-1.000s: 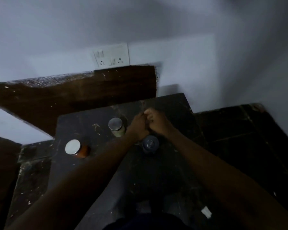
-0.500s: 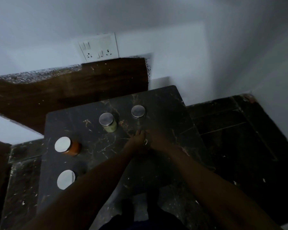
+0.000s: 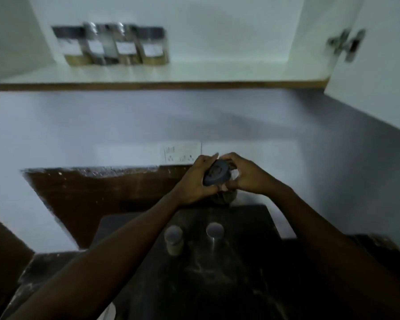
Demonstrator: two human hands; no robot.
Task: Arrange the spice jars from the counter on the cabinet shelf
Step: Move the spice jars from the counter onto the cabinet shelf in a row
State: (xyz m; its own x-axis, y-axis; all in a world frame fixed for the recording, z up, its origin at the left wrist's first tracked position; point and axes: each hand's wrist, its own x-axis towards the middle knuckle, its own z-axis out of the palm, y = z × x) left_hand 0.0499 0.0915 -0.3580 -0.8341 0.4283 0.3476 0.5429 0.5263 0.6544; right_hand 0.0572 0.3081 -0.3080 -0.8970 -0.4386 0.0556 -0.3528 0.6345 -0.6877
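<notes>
A spice jar with a dark round lid (image 3: pixel 218 176) is raised above the dark counter (image 3: pixel 240 273), held between both hands. My left hand (image 3: pixel 195 181) grips its left side and my right hand (image 3: pixel 246 175) grips its right side; the jar's body is mostly hidden by my fingers. Two more jars with metal lids stand on the counter below: one (image 3: pixel 173 240) on the left and one (image 3: pixel 214 230) to its right. On the white cabinet shelf (image 3: pixel 194 72) above, several labelled jars (image 3: pixel 123 46) stand in a row at the back left.
An open white cabinet door (image 3: pixel 374 65) with a metal hinge (image 3: pixel 346 43) hangs at the upper right. A wall socket plate (image 3: pixel 181 152) sits just behind my hands, above a brown backsplash panel (image 3: pixel 97 192).
Both hands have lifted a jar off the counter. The camera has tilted upward, bringing the cabinet shelf and its jars into view and dropping the left-hand counter jars out of view.
</notes>
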